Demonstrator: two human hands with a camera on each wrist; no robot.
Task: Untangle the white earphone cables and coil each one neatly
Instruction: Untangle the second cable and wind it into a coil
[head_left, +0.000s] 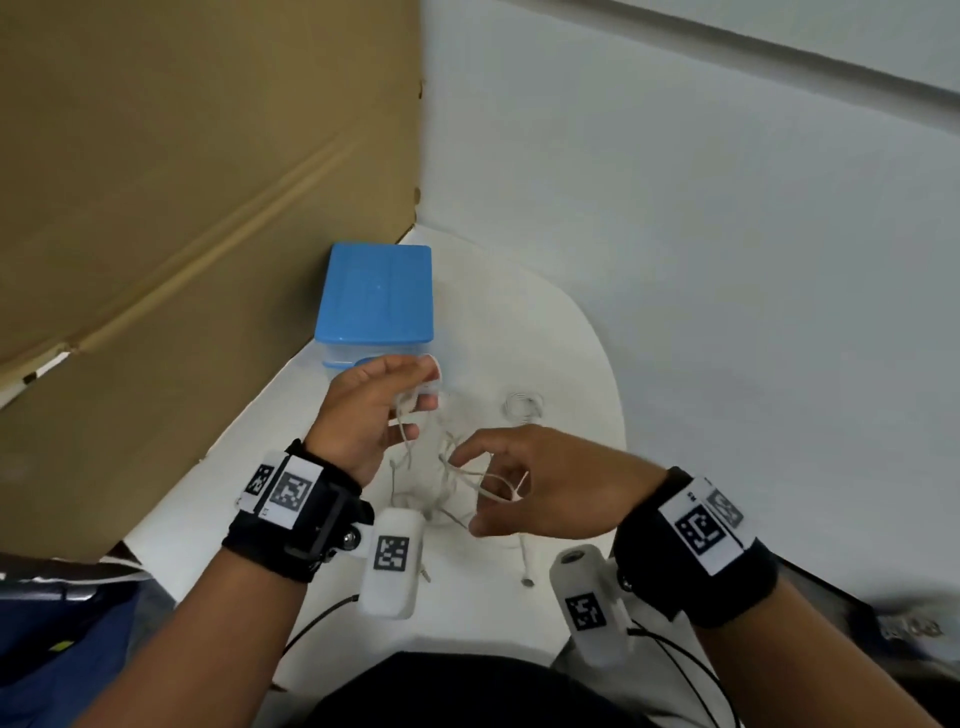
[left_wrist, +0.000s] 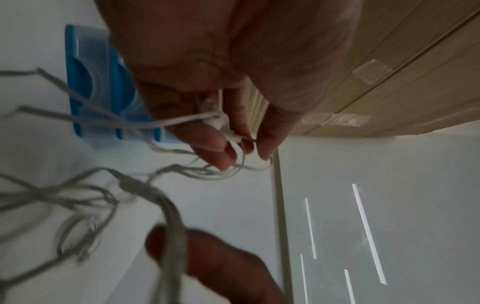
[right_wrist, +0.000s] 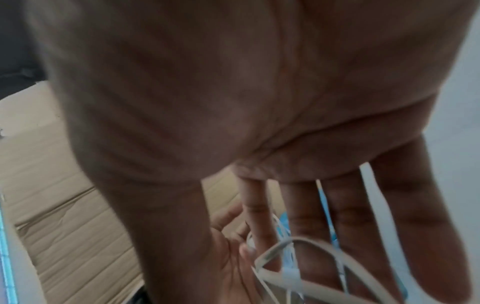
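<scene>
Cardboard panel (head_left: 182, 182) stands along the left edge of the white table (head_left: 545, 332), apparently as a screen. Blue-lidded plastic box (head_left: 376, 299) sits against it at the back, well clear of the working area; likely kept aside as storage.

Left hand (head_left: 371, 415) is raised above the table, palm turned toward the person's right. In the left wrist view, its fingertips (left_wrist: 221, 148) are curled narrowly round a few turns of white cable with an earbud-like piece among them. Judgement: this hand acts as the anchor, holding a started end so slack can be drawn from the knot.

Tangled white earphone cables (head_left: 441, 483) hang between the two hands and trail onto the table below; strands cross and loop, so untangling is not yet done. A plug end lies on the table near the front edge.

Right hand (head_left: 535, 488) is held lower, palm toward the left hand, thumb and forefinger closed in a pinch on a loop of the same tangle; in the right wrist view the other fingers (right_wrist: 410, 216) spread fairly straight.

Small coiled cable (head_left: 523, 406) rests on the table behind the right hand, apart from the tangle; appears already finished.
</scene>
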